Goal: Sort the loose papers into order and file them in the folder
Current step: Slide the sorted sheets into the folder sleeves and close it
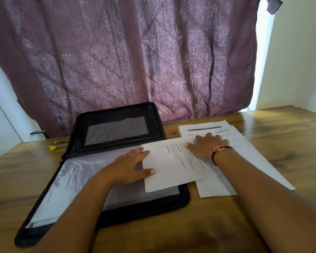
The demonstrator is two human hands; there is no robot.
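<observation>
Two bare arms reach over the wooden worktop [16, 179]. The left grip [130, 167] lies flat and wide, fingers straight, with its thumb on the left edge of a printed sheet [171, 172]. The right grip [207, 146] is wide too, fingers spread, pressing on the sheet's right part. The sheet lies half on the open black folder [184, 196] and half on the pile of papers [248, 157] just beside it. A yellow-tipped cutter [57, 145] lies behind the folder, near a purple curtain [117, 52].
</observation>
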